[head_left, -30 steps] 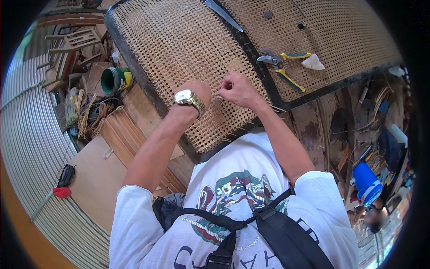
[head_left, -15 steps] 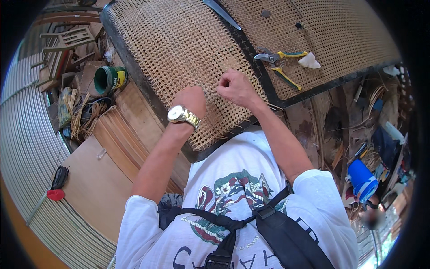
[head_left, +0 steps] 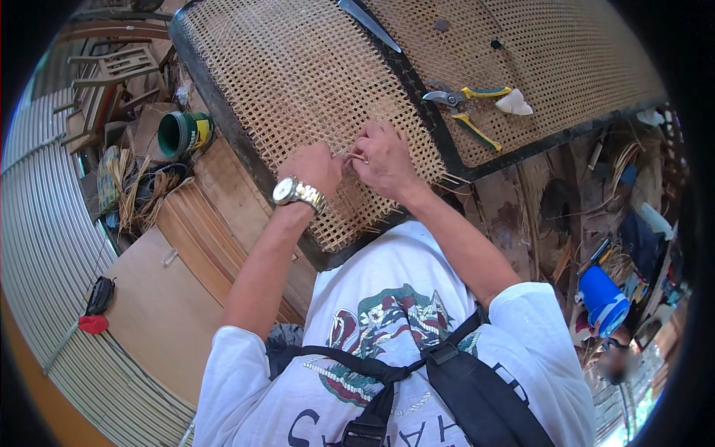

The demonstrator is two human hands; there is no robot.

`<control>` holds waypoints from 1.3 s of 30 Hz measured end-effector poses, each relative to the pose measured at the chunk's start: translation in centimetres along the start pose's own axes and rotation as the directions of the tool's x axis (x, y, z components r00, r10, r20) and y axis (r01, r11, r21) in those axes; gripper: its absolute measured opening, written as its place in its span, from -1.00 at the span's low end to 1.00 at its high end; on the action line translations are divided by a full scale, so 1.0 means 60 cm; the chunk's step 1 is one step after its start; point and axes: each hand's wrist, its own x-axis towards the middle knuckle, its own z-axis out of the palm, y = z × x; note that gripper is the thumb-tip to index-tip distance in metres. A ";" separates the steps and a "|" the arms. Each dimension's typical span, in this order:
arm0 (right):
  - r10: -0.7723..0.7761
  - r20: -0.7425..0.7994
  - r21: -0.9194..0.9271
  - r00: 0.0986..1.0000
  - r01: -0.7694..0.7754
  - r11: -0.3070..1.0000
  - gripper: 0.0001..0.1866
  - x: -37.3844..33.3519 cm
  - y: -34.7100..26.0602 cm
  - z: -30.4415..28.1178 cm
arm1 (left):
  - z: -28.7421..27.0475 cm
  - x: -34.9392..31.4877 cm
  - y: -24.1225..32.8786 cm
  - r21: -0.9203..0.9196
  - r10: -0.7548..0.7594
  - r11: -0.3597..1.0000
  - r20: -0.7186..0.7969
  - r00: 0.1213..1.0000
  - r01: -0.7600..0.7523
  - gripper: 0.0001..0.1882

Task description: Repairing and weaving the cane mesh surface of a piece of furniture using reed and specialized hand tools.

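A woven cane panel (head_left: 298,82) in a black frame lies before me, with loose strand ends along its near right edge. Low over its near part, my left hand (head_left: 311,168), with a metal watch (head_left: 298,192) on the wrist, has its fingers curled and pressed together. My right hand (head_left: 383,159) meets it, fingers bent, pinching a thin cane strand (head_left: 359,157) between the two hands. The left fingertips are partly hidden, and they seem to be on the same strand.
Yellow-handled pruning shears (head_left: 471,112) and a white lump (head_left: 514,103) rest on the right-hand cane panel (head_left: 573,52). A blade-like tool (head_left: 370,26) lies on the frame bar between panels. At left stands a green bucket (head_left: 176,135); a blue bucket (head_left: 602,299) is at right.
My right hand has moved slightly left and toward me, closing the gap to the left hand. A strand now shows between the fingers. The tools have stayed put.
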 end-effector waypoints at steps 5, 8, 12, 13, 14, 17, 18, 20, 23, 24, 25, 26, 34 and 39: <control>0.076 -0.068 -0.036 0.995 -0.079 0.996 -0.84 -0.020 -0.006 0.026 | -0.033 0.006 -0.046 0.088 0.136 0.988 -0.115 0.984 -0.127 -0.61; -0.005 -0.013 -0.082 1.000 0.004 0.997 -0.77 -0.027 -0.007 0.012 | -0.111 0.000 -0.115 0.175 0.036 0.985 -0.142 0.989 -0.011 -0.63; 0.050 -0.060 0.216 0.997 -0.036 0.976 -0.72 0.033 -0.021 -0.036 | -0.183 -0.027 -0.144 -0.027 0.130 0.990 -0.143 0.981 -0.135 -0.56; 0.050 -0.059 0.217 0.997 -0.036 0.976 -0.72 0.046 -0.025 -0.036 | -0.193 -0.030 -0.129 -0.095 0.184 0.975 -0.149 0.972 -0.199 -0.56; 0.122 0.194 0.688 0.973 -0.224 0.690 -0.70 0.057 -0.030 -0.034 | -0.195 -0.030 -0.116 -0.161 0.237 0.951 -0.159 0.958 -0.262 -0.55; -0.064 0.424 0.898 0.904 -0.410 0.161 -0.65 0.068 -0.014 -0.031 | -0.178 -0.014 -0.103 -0.287 0.256 0.911 -0.172 0.951 -0.297 -0.55; 0.016 0.427 0.869 0.904 -0.415 0.269 -0.68 0.064 -0.005 -0.029 | -0.172 -0.014 -0.092 -0.301 0.248 0.911 -0.153 0.957 -0.284 -0.59; 0.201 0.402 0.767 0.893 -0.448 0.459 -0.79 0.053 0.006 -0.022 | -0.122 0.001 -0.089 -0.314 0.221 0.916 -0.124 0.967 -0.250 -0.63; 0.194 0.257 0.504 0.947 -0.302 0.809 -0.83 0.041 0.029 -0.003 | -0.038 0.021 -0.095 -0.230 0.225 0.943 -0.092 0.970 -0.241 -0.69; 0.211 0.222 0.530 0.952 -0.299 0.793 -0.83 0.039 0.023 -0.001 | -0.028 0.018 -0.088 -0.136 0.253 0.956 -0.078 0.964 -0.262 -0.71; 0.212 0.223 0.532 0.951 -0.301 0.791 -0.83 0.040 0.020 -0.001 | -0.021 0.016 -0.084 -0.134 0.253 0.956 -0.075 0.965 -0.261 -0.71; 0.264 0.278 0.500 0.923 -0.374 0.781 -0.79 0.042 0.016 -0.002 | -0.017 0.013 -0.080 -0.087 0.225 0.970 -0.046 0.973 -0.228 -0.72; 0.375 0.335 0.421 0.864 -0.494 0.761 -0.80 0.048 0.024 -0.004 | -0.064 0.016 -0.003 0.281 0.115 0.948 0.142 0.983 -0.152 -0.76; 0.411 0.299 0.430 0.861 -0.506 0.748 -0.79 0.049 0.018 -0.015 | -0.061 0.025 0.031 0.311 0.133 0.935 0.136 0.982 -0.170 -0.78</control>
